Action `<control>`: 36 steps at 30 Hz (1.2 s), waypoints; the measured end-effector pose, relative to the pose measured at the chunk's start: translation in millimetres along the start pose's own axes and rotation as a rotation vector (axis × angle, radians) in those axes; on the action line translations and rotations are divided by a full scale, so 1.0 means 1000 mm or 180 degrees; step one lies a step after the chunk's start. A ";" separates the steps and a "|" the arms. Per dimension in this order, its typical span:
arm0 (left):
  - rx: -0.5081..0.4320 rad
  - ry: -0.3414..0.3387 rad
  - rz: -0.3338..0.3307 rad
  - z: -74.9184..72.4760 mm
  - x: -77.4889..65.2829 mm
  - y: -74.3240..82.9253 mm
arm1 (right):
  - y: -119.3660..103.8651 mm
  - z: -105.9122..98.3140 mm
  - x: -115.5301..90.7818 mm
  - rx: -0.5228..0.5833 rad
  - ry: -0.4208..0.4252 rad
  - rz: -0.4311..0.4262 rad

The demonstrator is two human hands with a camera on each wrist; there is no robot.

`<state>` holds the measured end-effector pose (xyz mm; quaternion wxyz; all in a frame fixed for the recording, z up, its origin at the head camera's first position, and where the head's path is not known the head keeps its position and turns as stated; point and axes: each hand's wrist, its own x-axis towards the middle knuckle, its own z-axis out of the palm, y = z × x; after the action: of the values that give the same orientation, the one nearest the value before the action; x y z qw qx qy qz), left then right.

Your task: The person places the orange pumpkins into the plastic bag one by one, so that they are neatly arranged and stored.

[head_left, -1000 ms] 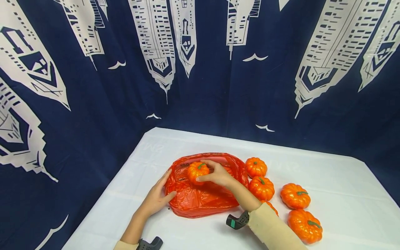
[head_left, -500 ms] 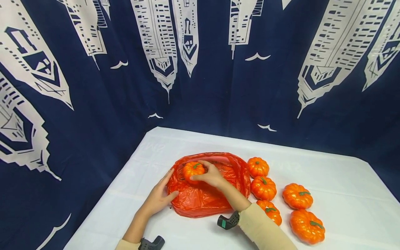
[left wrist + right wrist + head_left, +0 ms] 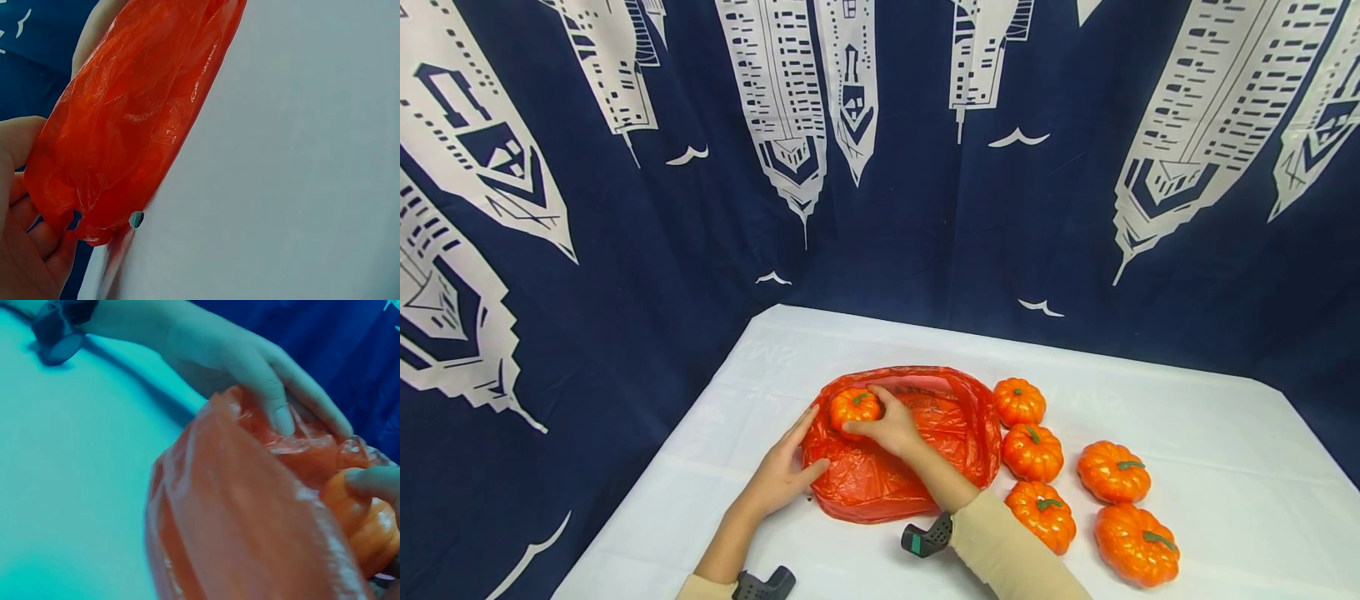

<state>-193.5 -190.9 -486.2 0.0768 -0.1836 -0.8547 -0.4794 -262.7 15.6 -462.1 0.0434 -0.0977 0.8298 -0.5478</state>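
Head view gives you, from the upper left across the whole top, a navy backdrop (image 3: 647, 275) printed with upside-down white towers and little birds, hanging behind a white cloth-covered table (image 3: 1225, 450). Just left of bottom centre, your left hand (image 3: 784, 471) is unclenched, thumb spread and fingers nearly straight, touching the left rim of the red bag (image 3: 895, 504). That bag, thin, shiny, crinkled film, lies at lower centre with its wide oval mouth upward. Inside, toward its left end, is the held pumpkin (image 3: 852, 407), round, glossy and ribbed; your right hand (image 3: 893, 427) grips it between thumb and fingers. In the left wrist view the film covers it. Your right forearm (image 3: 943, 479) crosses the mouth's lower right, hiding some film. Right of the bag, three more pumpkins (image 3: 1032, 454) form a column, green-stemmed; your beige right sleeve (image 3: 1011, 550) passes just beside the lowest. Farther right, two flatter pumpkins (image 3: 1137, 546) sit close together, stems pointing right.
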 end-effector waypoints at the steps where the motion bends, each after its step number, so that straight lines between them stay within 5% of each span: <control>1: -0.0001 0.0003 0.0019 0.000 0.000 0.000 | 0.001 0.002 0.000 0.0008 0.0032 -0.0006; 22: 0.0063 0.0032 0.0109 0.001 0.002 0.000 | 0.013 0.024 0.001 -0.0056 0.0440 -0.0193; 36: 0.0054 0.0038 0.0062 0.002 0.000 0.001 | 0.014 0.021 -0.003 0.0163 0.0254 -0.0107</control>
<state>-192.7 -189.3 -486.6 0.0881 -0.1884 -0.8565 -0.4725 -257.4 2.5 -483.9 0.0035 -0.0885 0.8147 -0.5730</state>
